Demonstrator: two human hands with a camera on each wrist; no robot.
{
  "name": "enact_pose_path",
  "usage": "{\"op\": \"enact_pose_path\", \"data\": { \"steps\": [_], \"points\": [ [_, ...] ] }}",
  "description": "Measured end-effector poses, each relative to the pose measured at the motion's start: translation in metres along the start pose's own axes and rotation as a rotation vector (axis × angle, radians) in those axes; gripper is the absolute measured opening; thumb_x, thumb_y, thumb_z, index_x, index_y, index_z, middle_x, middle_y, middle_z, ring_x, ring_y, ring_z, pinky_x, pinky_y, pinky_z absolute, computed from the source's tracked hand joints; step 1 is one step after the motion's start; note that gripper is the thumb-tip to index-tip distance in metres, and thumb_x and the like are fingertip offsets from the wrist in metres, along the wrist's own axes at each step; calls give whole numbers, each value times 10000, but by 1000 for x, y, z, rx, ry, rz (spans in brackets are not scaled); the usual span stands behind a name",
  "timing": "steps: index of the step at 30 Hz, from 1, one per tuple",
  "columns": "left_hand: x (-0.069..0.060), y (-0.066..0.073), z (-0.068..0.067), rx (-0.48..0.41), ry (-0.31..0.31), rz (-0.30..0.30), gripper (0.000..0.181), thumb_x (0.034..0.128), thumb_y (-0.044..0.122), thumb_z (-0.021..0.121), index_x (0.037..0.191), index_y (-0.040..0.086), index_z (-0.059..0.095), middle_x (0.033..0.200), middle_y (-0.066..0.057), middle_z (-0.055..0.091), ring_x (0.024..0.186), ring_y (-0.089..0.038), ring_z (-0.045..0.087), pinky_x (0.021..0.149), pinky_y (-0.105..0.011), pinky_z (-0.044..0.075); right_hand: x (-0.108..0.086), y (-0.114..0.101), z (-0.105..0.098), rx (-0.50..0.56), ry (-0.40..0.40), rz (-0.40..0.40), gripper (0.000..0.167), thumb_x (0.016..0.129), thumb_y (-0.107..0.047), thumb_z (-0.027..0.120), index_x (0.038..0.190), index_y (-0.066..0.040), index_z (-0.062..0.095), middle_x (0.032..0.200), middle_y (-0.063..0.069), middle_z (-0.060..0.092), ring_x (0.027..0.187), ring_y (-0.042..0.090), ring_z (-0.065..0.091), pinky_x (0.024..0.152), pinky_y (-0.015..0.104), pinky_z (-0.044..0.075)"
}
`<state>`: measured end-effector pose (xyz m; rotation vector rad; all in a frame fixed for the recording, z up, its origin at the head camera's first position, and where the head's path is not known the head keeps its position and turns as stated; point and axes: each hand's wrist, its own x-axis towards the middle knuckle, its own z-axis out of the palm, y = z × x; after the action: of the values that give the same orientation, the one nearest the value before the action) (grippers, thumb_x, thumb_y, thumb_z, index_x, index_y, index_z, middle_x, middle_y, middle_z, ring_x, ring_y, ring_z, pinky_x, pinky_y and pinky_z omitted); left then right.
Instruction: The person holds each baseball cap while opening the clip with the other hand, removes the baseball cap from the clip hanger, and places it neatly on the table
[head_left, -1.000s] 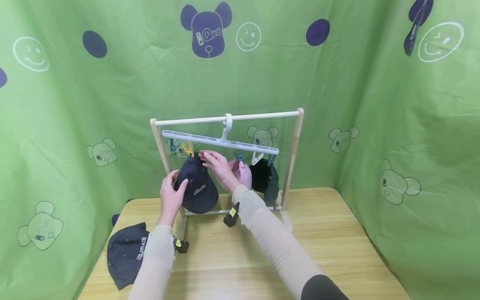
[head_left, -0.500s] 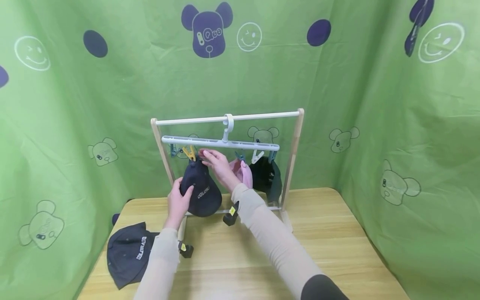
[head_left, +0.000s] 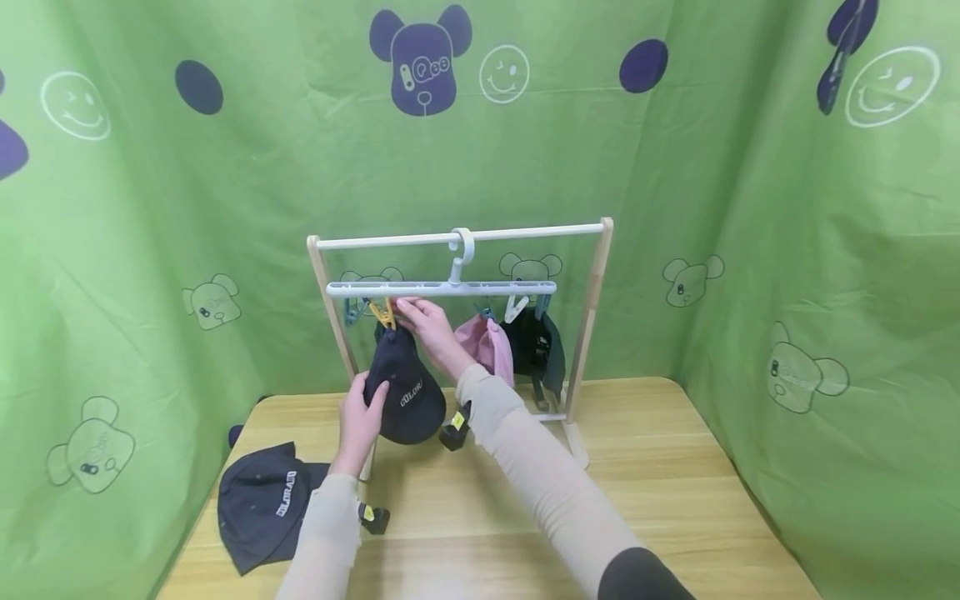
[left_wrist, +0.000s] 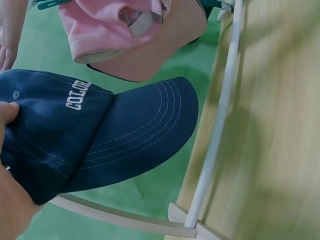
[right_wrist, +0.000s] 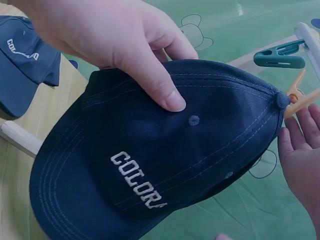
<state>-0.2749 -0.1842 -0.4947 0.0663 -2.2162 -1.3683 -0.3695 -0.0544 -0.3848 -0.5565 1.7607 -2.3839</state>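
Observation:
A dark navy baseball cap (head_left: pixel 411 398) with white lettering hangs crown-up below a yellow clip (head_left: pixel 383 314) on the light blue hanger (head_left: pixel 427 289). My left hand (head_left: pixel 362 427) holds the cap's side, thumb on the front panel and fingers behind it. In the right wrist view the orange-yellow clip (right_wrist: pixel 300 100) bites the cap's top button. Beside the clip and the cap's top is my right hand (head_left: pixel 437 332), its fingers extended and gripping nothing; in the right wrist view its fingertips (right_wrist: pixel 285 140) lie near or against the cloth.
A wooden rack (head_left: pixel 596 292) carries the hanger. A pink cap (head_left: pixel 491 346) and a dark green cap (head_left: pixel 551 354) hang at its right, near a white clip (head_left: pixel 515 308). A teal clip (right_wrist: pixel 280 57) is at the left end. Another navy cap (head_left: pixel 258 504) lies on the table (head_left: pixel 637 492).
The hanger has gone from tilted down at the right to level. My left hand and the held cap have moved slightly right and down. My right hand stays by the yellow clip.

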Motion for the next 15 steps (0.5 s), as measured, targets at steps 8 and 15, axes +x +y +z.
{"op": "enact_pose_path", "data": {
  "steps": [8,15],
  "points": [
    [-12,0,1,-40,38,6,310,979,287,577,1169,46,617,1072,-220,700,960,-378,668,855,-512,518,-1,1,8,-26,-31,22,316,989,-128,538,1202,98,596,1234,247,642,1053,139,669,1006,287,504],
    [-16,3,-1,-50,62,-1,294,981,261,573,1168,37,615,1079,-233,692,984,-390,658,872,-525,509,0,0,11,-55,-49,25,314,992,-141,534,1179,100,608,1188,211,678,968,82,661,924,238,525]
  ]
}}
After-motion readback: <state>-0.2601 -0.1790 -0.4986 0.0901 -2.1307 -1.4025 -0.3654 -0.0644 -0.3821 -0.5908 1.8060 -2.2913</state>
